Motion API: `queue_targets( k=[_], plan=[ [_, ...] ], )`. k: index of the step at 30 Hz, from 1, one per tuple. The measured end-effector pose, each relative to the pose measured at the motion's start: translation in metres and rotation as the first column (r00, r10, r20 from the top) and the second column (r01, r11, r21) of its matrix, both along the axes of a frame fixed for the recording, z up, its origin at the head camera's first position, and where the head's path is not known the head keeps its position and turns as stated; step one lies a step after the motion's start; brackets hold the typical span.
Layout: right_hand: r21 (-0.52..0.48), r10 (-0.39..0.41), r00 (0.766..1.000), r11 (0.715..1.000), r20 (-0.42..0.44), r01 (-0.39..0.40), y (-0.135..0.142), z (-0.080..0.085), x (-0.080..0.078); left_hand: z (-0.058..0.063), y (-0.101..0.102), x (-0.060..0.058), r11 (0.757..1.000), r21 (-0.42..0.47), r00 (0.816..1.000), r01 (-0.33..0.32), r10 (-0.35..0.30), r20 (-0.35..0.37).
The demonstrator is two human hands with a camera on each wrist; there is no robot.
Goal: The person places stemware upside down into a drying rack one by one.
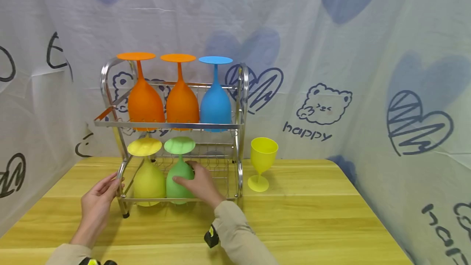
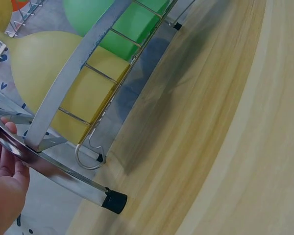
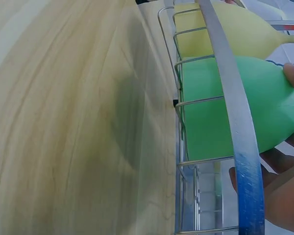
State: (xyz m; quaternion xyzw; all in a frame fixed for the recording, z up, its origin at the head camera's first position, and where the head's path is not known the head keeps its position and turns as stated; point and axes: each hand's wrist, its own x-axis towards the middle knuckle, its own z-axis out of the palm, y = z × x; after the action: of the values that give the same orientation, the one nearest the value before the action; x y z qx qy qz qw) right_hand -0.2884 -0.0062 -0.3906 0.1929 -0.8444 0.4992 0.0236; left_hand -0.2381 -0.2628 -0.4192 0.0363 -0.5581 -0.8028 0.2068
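Note:
A two-tier metal rack (image 1: pixel 169 125) stands on the wooden table, with goblets upside down in it. My right hand (image 1: pixel 202 183) holds the bowl of a green goblet (image 1: pixel 178 183) on the lower tier, thumb in front and fingers round its right side. In the right wrist view the green goblet (image 3: pixel 215 107) has its rim down on the tier's wires. Just left of it stands a pale yellow goblet (image 1: pixel 149 181). My left hand (image 1: pixel 98 199) grips the rack's left front leg, the fingers bent behind the metal bar (image 2: pixel 54 171).
On the upper tier two orange goblets (image 1: pixel 146 101) and a blue goblet (image 1: pixel 215 103) stand inverted. A bright yellow goblet (image 1: pixel 263 154) is upright on the table (image 1: pixel 312 216), right of the rack. Patterned cloth (image 1: pixel 331 52) hangs behind and at both sides.

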Motion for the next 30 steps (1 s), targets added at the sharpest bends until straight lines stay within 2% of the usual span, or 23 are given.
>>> queue_targets(
  k=[12,18,22,27,29,30],
  plan=[
    [0.048,0.037,0.999,0.998,0.001,-0.037,0.000,0.000,0.003,0.001,0.000,-0.001,0.999,-0.024,0.999,-0.021,0.022,0.031],
    [0.090,-0.011,0.999,0.996,0.053,0.006,0.009,0.005,0.011,0.001,0.002,-0.001,0.996,-0.060,0.995,-0.070,0.074,0.072],
    [0.091,-0.022,0.999,0.996,0.036,0.018,0.018,0.010,0.019,0.002,0.003,0.001,0.987,-0.119,0.986,-0.107,0.121,0.115],
    [0.067,0.008,1.000,0.998,-0.021,-0.007,0.036,0.019,0.031,0.005,0.004,0.003,0.973,-0.197,0.977,-0.119,0.150,0.151],
    [0.069,0.005,0.999,0.998,-0.053,-0.001,0.044,0.024,0.035,0.006,0.005,0.004,0.956,-0.266,0.972,-0.122,0.169,0.162],
    [0.074,0.002,0.997,0.997,-0.075,0.003,0.049,0.026,0.037,0.007,0.006,0.005,0.940,-0.316,0.969,-0.127,0.185,0.161]
  ],
)
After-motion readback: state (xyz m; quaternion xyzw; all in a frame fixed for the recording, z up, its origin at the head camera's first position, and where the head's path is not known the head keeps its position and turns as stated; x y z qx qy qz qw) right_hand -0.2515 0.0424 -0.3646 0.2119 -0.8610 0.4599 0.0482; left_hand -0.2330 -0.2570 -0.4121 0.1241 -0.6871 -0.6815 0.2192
